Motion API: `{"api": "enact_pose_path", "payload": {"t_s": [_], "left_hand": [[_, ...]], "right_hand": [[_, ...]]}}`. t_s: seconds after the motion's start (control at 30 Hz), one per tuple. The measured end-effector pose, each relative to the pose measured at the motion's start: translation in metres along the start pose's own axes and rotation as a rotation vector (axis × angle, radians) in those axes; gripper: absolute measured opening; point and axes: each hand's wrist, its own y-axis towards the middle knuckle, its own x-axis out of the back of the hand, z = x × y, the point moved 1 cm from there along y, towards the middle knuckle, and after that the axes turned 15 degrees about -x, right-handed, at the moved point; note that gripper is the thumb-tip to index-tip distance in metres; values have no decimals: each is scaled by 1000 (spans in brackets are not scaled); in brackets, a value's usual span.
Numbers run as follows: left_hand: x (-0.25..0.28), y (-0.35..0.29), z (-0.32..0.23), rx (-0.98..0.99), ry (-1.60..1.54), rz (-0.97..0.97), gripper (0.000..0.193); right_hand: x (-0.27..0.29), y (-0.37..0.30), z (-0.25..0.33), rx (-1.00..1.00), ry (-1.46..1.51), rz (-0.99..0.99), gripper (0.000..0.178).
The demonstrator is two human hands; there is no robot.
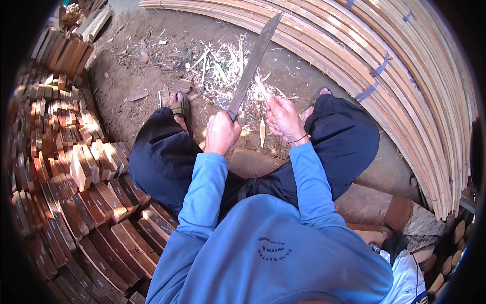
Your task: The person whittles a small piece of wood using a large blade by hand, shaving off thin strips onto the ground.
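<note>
My left hand [221,133] is closed round the handle of a machete [251,66], whose long dark blade slants up and to the right, away from me. Between the fingers of my right hand [284,120] is a thin pale wooden stick [261,87], pointing up toward the blade. Blade and stick look apart from each other. A pointed sliver of wood [262,134] shows just below, between my two hands. Pale wood shavings [223,68] lie scattered on the ground beyond my hands.
Stacked wood blocks [76,167] fill the left side. Long bundled wooden strips [354,55], tied with bands, curve along the far right. A plank [253,163] lies under my legs. At lower right are a white bag [407,278] and a stone block [417,225].
</note>
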Motion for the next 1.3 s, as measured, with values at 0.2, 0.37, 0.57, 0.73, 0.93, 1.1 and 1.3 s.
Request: {"api": "enact_pose_path", "payload": {"t_s": [0.2,0.37,0.57,0.73,0.93,1.1,1.3], "left_hand": [[16,24,2,197,-92,-4,38],[18,11,-8,197,-150,74,39],[14,-5,-9,14,-185,192,38],[-6,-6,12,33,54,64,31],[8,4,9,95,77,66,31],[20,23,16,228,-13,-28,33],[36,16,-12,157,-155,63,30]], "right_hand": [[-2,-8,10,33,5,11,36],[14,18,1,-64,-46,-162,37],[11,24,-4,33,28,-41,42],[18,23,-7,28,-97,-76,38],[13,14,-11,-24,-36,29,37],[15,-1,-14,-34,-20,69,38],[15,13,-11,-50,-47,-58,40]]}}
